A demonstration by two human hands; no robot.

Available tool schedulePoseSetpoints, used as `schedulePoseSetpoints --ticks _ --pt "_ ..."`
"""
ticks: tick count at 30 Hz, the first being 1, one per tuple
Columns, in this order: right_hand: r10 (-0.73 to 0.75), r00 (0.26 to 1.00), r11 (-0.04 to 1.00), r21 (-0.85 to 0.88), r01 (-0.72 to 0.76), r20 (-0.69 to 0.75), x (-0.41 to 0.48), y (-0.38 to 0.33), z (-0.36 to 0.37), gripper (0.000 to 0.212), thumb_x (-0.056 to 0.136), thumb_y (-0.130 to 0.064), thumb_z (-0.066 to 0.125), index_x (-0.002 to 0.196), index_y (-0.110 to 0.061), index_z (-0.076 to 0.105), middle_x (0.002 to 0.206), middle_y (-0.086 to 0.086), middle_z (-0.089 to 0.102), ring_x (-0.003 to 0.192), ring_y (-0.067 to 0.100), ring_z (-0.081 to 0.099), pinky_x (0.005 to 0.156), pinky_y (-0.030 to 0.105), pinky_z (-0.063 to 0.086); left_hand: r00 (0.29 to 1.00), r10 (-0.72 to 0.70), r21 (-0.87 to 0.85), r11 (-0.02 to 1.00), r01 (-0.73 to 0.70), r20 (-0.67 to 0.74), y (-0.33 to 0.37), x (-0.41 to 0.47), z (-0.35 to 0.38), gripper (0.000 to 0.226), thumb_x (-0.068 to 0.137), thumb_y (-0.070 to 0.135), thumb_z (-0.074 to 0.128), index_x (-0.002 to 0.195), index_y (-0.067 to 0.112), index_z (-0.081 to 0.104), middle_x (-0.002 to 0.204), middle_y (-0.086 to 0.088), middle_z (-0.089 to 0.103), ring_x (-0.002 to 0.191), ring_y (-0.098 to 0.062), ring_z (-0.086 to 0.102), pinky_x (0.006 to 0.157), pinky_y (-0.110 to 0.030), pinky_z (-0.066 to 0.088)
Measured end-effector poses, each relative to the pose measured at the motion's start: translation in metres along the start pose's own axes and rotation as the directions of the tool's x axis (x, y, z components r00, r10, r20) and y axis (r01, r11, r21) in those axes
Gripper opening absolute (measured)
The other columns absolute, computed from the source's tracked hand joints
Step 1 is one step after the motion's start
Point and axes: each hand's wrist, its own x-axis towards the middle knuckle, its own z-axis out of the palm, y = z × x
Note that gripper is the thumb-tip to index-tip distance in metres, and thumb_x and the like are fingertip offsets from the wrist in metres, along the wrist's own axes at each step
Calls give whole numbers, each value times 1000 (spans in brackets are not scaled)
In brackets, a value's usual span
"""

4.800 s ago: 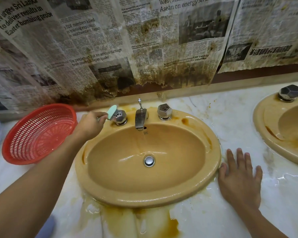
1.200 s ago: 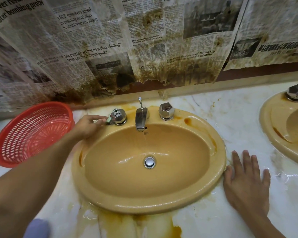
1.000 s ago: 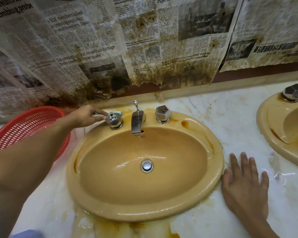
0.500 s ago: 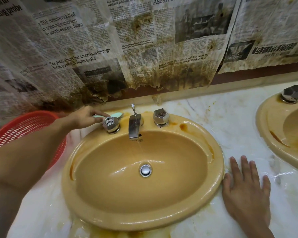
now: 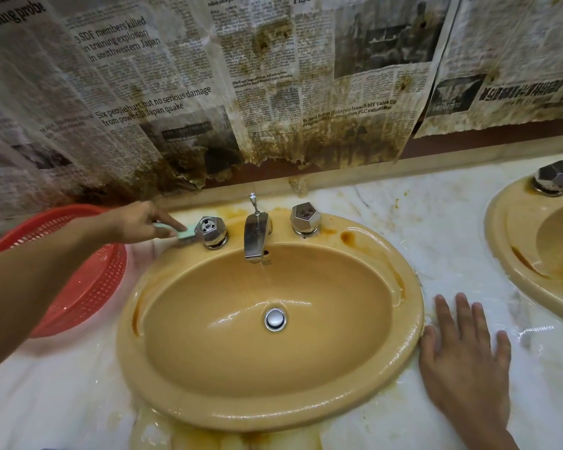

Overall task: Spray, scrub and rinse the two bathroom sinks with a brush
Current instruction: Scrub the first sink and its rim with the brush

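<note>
A mustard-yellow oval sink (image 5: 400,319) fills the middle of the view, wet and streaked with brown stains. My left hand (image 5: 137,222) grips a small mint-green brush (image 5: 184,233) whose head presses against the left side of the left chrome tap handle (image 5: 212,229). The chrome spout (image 5: 255,237) and the right tap handle (image 5: 304,219) stand beside it; a thin stream of water seems to run from the spout. My right hand (image 5: 465,358) lies flat, fingers spread, on the wet counter just right of the sink rim. A second yellow sink (image 5: 507,254) shows at the right edge.
A red plastic basket (image 5: 88,287) sits on the counter left of the sink, under my left forearm. The white marble counter (image 5: 436,228) is wet with rusty puddles at the front. Stained newspaper (image 5: 273,92) covers the wall behind the taps.
The brush has moved from behind the left tap handle to its left side, pressed down against the base. The camera shifted slightly. My right hand stays flat on the counter.
</note>
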Motion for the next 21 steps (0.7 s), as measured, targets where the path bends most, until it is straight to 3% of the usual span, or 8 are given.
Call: schedulePoseSetpoints --ticks 3,5,10,14,17,19,21 --pt "1 1000 1000 -15 -1 -3 0 -2 0 66 99 -50 14 161 -30 27 170 -2 19 156 19 15 124 54 12 997 -80 -98 992 80 3 -1 -35 22 26 94 32 74 106 55 73 121 10 73 103 -8 68 93 -31 51" --pt "-3 1000 1000 -22 3 -2 -1 -2 -1 67 99 -49 13 160 -29 29 169 0 22 156 20 17 123 55 14 984 -154 -161 977 139 -91 4 -42 40 21 96 34 71 111 49 73 123 3 72 104 -15 65 89 -30 48" --pt "-16 1000 999 -37 16 9 -2 -2 -4 68 99 -49 10 161 -28 28 169 2 22 156 22 15 123 56 14 865 -392 -411 877 249 -312 45 -35 80 24 99 32 64 120 36 75 126 -14 71 103 -29 66 86 -32 49" --pt "-17 1000 1000 -25 18 17 -3 -2 -5 68 99 -50 8 162 -29 23 170 0 17 157 21 11 123 55 12 815 -484 -480 824 302 -319 66 -58 103 27 98 30 62 122 32 75 107 -15 74 71 -18 63 62 -28 45" --pt "-18 1000 999 -29 19 15 -2 -2 -5 68 99 -50 9 162 -29 22 170 0 17 157 21 11 123 55 12 784 -532 -566 771 293 -319 81 -70 118 28 97 30 63 122 28 76 91 -15 72 56 -20 58 51 -26 41" --pt "-16 1000 999 -37 17 22 -2 -2 -5 68 99 -50 9 162 -30 21 170 0 17 157 20 10 123 55 12 749 -580 -658 705 264 -321 96 -70 126 29 96 30 63 123 25 75 95 -22 73 48 -19 51 47 -25 36" --pt "-13 1000 999 -31 14 20 -2 -1 -4 68 99 -51 8 162 -30 21 170 0 16 157 20 9 123 55 12 730 -590 -663 704 256 -345 109 -72 133 32 97 30 61 127 25 73 98 -18 74 53 -20 55 52 -27 39"
